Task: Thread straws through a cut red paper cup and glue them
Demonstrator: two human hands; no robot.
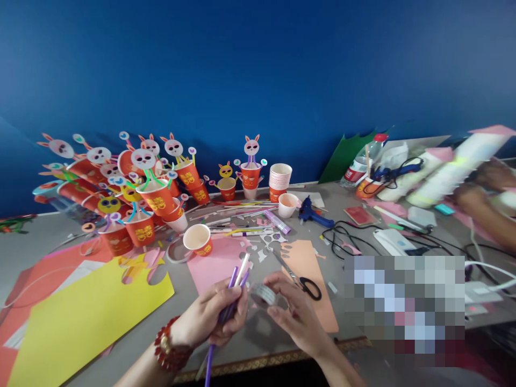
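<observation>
My left hand [226, 309] is closed round a bundle of purple straws [233, 277] with a white straw [244, 263] among them, held above the tabletop [338, 317]. Just beside it, my right hand [292, 306] pinches a tape roll [264, 295] between thumb and fingers. Behind my right hand, black-handled scissors [310, 288] lie partly on peach paper [310, 260]; past my left, a red paper cup [198, 240] stands upright by pink paper [213, 263].

On my feed, the tape [264, 295] is blurred, a straw [209, 365] runs off the bottom edge, and mosaic squares [403, 309] hide something lower right.
</observation>
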